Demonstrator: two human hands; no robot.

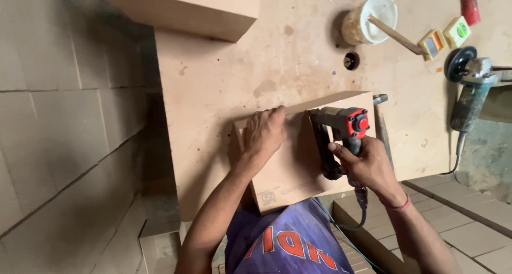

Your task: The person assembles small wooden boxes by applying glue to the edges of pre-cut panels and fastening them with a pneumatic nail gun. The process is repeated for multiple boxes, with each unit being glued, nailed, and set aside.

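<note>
A board panel lies on the workbench at its near edge. The left hand rests on the panel's left part. The right hand holds a nail gun on its right part. A bucket stands near the far edge. An angle grinder lies at the right edge.

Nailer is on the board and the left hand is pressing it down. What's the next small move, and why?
Probably squeeze the trigger: the right hand grips the nailer, its nose at the board's top edge, while the left hand holds the board flat, clear of the nose.
</note>
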